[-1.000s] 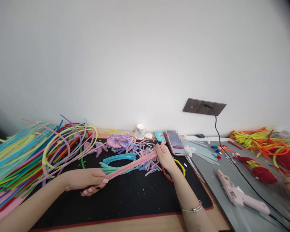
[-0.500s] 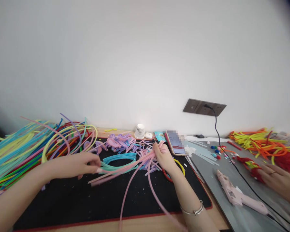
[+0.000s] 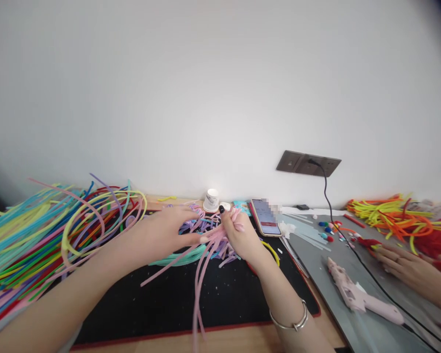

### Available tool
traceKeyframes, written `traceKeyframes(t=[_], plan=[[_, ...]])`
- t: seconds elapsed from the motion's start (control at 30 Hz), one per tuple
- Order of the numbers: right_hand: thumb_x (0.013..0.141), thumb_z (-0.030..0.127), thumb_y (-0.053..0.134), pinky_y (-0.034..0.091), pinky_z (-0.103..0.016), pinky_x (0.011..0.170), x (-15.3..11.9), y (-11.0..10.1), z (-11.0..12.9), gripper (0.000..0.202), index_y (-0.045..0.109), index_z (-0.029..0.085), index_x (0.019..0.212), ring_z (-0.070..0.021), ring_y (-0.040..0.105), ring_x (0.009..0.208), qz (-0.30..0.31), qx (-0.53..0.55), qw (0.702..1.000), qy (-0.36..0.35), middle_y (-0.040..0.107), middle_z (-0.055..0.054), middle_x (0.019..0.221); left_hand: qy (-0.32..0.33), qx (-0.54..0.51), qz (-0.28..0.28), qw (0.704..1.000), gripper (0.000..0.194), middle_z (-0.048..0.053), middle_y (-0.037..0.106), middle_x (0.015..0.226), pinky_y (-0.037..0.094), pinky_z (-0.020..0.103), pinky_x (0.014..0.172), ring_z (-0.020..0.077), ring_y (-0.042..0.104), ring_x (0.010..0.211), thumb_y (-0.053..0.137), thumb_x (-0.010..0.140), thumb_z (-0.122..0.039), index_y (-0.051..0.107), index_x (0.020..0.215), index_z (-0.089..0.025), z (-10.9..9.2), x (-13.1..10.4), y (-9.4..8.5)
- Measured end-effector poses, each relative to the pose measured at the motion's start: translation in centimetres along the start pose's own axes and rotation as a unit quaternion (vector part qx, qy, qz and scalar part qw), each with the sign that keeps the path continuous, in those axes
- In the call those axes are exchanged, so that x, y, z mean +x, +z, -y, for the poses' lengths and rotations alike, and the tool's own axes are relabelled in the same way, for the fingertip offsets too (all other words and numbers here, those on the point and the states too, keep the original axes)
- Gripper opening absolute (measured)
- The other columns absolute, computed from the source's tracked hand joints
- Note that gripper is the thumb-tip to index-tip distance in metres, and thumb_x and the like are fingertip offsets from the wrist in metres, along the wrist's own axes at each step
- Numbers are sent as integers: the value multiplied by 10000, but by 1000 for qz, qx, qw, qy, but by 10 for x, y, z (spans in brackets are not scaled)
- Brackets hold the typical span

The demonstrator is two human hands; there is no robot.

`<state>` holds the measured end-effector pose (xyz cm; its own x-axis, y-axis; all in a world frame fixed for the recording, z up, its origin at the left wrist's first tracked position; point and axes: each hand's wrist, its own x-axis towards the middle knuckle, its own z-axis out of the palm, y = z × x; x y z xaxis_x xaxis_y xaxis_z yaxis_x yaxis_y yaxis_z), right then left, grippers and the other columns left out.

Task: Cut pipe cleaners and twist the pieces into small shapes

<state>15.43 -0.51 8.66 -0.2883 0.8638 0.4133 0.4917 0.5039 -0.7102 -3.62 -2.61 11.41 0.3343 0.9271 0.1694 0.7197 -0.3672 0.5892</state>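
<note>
My right hand [image 3: 238,234] is closed around a bunch of pink pipe cleaners [image 3: 215,235], with loops poking out above the fist. Long pink ends hang down past the front edge of the mat, and one points to the lower left. Just left of the fist is my left hand [image 3: 169,229], thumb and forefinger apart, the thumb tip touching the pink strands. Purple and pink pipe cleaner pieces [image 3: 228,254] lie behind and beneath the bunch. Below my left hand, teal pipe cleaners [image 3: 178,258] lie curved on the black mat [image 3: 161,299].
A large heap of coloured pipe cleaners [image 3: 18,240] fills the left side. Behind the mat stand a paper cup [image 3: 210,200] and a phone [image 3: 265,215]. To the right lie a pink glue gun [image 3: 363,296] with its cord and another person's hand [image 3: 411,269].
My left hand has moved right, from the far ends of the pink strands to beside my right fist. Some pink strands have swung downward. The other person's hand has shifted slightly.
</note>
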Motion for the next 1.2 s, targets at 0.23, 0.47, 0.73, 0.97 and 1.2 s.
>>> traceKeyframes(t=[0.23, 0.47, 0.73, 0.97, 1.2], plan=[[878, 382, 335, 208, -230, 445, 0, -4, 10, 399, 275, 197, 529, -78, 251, 440, -20, 21, 1000, -1, 278, 55, 466, 33, -140, 216, 966, 288, -12, 539, 545, 282, 219, 477, 120, 444, 485, 473, 757, -384, 594, 616, -163, -11, 12, 27], [826, 500, 385, 273, -235, 462, -3, -12, 14, 400, 359, 196, 567, -90, 321, 439, -102, 117, 983, 101, 341, 54, 449, 1, -174, 227, 958, 308, -1, 561, 595, 333, 202, 504, 120, 475, 525, 469, 780, -420, 577, 634, -172, -10, 12, -7], [818, 512, 370, 311, -256, 484, -4, 1, -9, 370, 435, 193, 643, -121, 371, 453, -145, 171, 955, 193, 396, 40, 461, -36, -315, 292, 902, 323, -22, 497, 507, 258, 190, 419, 75, 372, 401, 510, 771, -457, 537, 634, -165, 5, 10, -2], [811, 493, 410, 321, -247, 478, -6, -4, -1, 345, 427, 190, 647, -114, 377, 463, -144, 182, 957, 174, 409, 36, 492, -103, -425, 290, 851, 295, -29, 482, 552, 239, 181, 382, 47, 360, 354, 577, 721, -432, 516, 623, -160, 6, 7, 10], [796, 483, 446, 319, -242, 474, -7, -6, 7, 339, 421, 189, 629, -107, 370, 464, -167, 177, 953, 178, 394, 41, 496, -66, -341, 304, 887, 323, -33, 430, 553, 272, 190, 436, 81, 366, 436, 508, 762, -476, 525, 648, -175, 5, 6, 9]])
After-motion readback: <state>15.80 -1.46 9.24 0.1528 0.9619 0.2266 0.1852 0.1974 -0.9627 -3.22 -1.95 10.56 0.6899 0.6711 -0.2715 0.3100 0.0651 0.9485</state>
